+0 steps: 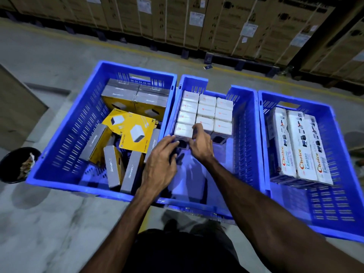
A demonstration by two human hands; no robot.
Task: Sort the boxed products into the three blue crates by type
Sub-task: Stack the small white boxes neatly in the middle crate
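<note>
- Hands meet at the near-left corner of the white block in the middle blue plastic crate [246, 134]: the left hand [160, 164] has its fingers curled against the left side of the nearest small white carton [184, 131], and the right hand [201, 143] pinches its right edge, thumb low and fingers over the top. Both grip this one box, probably to seat it square in its row.
- White cartons with red logos [206, 111] stand packed upright in three tidy columns at the far end of the middle crate, touching one another, which leaves the near half of the crate floor free for more.
- Left blue plastic crate [65, 134] holds the yellow and grey charger boxes [136, 131]: four stacked neatly at the far wall, the rest lying loose and tilted on edge or flat, so this type looks gathered but not yet tidied.
- Right blue plastic crate [334, 194] carries three long white boxes printed "Choice" [299, 146], laid side by side along its left wall.
- Each type appears to sit in its own crate already, so I judge the sorting nearly done.
- Round black bin [13, 166] stands on the grey concrete floor just left of the crates; strapped brown cartons [216, 22] line the far side.
</note>
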